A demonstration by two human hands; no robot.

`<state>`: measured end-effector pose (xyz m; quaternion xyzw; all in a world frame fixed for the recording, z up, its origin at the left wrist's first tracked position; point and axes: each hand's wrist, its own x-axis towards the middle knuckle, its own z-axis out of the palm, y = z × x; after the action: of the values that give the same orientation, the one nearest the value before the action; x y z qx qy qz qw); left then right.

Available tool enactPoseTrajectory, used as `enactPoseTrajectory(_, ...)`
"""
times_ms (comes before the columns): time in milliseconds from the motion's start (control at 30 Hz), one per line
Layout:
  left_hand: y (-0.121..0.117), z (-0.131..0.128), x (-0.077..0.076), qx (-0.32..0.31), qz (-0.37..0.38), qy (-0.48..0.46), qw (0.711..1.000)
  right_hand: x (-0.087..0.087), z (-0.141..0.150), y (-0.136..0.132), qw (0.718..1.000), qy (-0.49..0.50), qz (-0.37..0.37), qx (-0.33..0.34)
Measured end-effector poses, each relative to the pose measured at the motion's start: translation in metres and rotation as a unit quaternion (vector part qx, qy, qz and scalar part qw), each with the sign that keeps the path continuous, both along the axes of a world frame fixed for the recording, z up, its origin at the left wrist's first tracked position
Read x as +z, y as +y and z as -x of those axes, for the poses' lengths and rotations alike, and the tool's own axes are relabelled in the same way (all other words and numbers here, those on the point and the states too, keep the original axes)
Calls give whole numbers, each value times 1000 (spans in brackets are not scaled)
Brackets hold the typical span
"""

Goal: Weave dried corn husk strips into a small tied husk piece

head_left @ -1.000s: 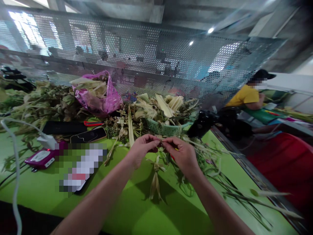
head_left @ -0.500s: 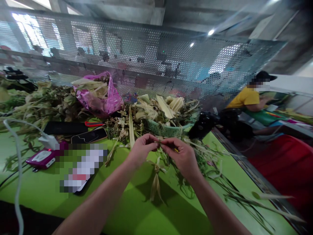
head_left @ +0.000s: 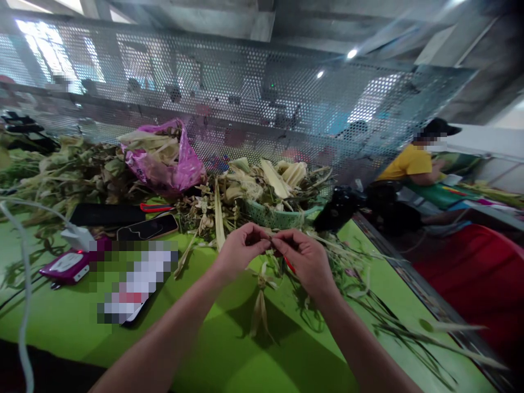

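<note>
Left hand (head_left: 242, 252) and right hand (head_left: 306, 261) are pinched together on some tiny scrap (head_left: 270, 239), honestly too small to identify, with a pale, spiky dried-husk bundle (head_left: 261, 311) just below them.

Both forearms bare, entering from the lower edge and converging toward mid-view: left forearm (head_left: 164, 325) slanting up and rightward, right forearm (head_left: 364, 338) up and leftward. Left hand (head_left: 241, 250) and right hand (head_left: 306, 261) face each other at similar height, fingers curled inward, each thumb pressed toward its index finger in a pinch. Fingertips nearly meet; exact contact unresolved.
</note>
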<state>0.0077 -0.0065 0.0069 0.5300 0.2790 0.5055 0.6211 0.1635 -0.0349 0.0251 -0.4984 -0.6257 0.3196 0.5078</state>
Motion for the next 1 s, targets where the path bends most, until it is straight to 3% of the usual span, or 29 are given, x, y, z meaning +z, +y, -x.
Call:
enactPoseTrajectory(67, 0, 0, 0, 25, -25, 20, 999, 0, 0, 0, 1000, 16, 6, 9)
enactPoseTrajectory(167, -1, 1, 1, 48, -5, 10, 999, 0, 1, 1, 998, 48, 25, 28)
enactPoseTrajectory(400, -5, -3, 0, 24, 38, -49, 998, -6, 7, 1, 999, 46, 6, 10)
enactPoseTrajectory(500, -3, -5, -3, 19, 16, -15, 1000, -9, 8, 2, 996, 88, 26, 3)
enactPoseTrajectory(600, 1, -3, -6, 48, -59, 83, 994, -8, 4, 3, 994, 106, 38, 0)
enactPoseTrajectory(700, 3, 4, -8, 59, -126, 275, 951, 1, -3, 4, 993, 115, 23, -19)
enactPoseTrajectory(833, -2, 12, -7, -16, -171, 509, 843, 12, -11, 3, 992, 125, -5, -26)
enactPoseTrajectory(900, -4, 14, -7, -56, -185, 552, 811, 14, -12, 2, 992, 121, -9, -20)
enactPoseTrajectory(1000, -6, 16, -5, -87, -191, 569, 795, 13, -11, 1, 994, 110, -14, -5)
